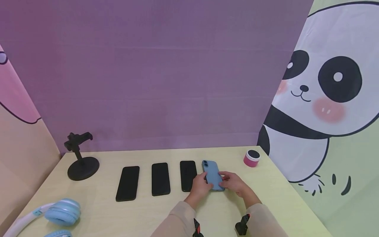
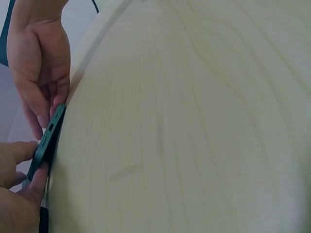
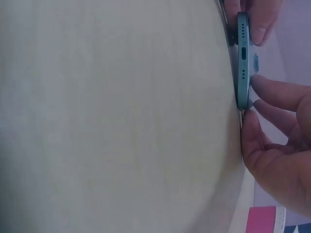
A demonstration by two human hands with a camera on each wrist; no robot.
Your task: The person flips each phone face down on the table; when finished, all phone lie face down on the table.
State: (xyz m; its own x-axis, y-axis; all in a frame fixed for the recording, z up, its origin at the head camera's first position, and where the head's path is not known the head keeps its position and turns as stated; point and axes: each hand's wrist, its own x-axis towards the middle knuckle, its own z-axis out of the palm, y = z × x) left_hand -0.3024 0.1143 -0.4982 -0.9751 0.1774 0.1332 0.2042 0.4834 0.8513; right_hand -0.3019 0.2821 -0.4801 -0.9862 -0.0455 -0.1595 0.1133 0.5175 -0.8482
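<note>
From my remote seat I take the blue slab phone [image 1: 212, 176] as my landmark, lying back-up on the pale wooden table [image 1: 165, 214]. Far to its left, at the table's near corner, sit light blue over-ear headphones [image 1: 60, 212], and behind them, also well left of the phone, a black round-based phone stand [image 1: 81, 163]. Between the stand and the blue phone three black slab phones lie in a row: the first [image 1: 128, 183], the second [image 1: 160, 178], and the third [image 1: 188, 175] just beside the blue phone's left edge. My left hand [image 1: 199, 187] pinches the blue phone's near left corner, fingers [image 2: 22, 150] curled against its edge. My right hand [image 1: 235, 183] grips the near right side, thumb and fingers [image 3: 277, 94] closed on the edge by the charging port. Right of the phone and further back stands a small pink round tin with a black top [image 1: 252, 158].
</note>
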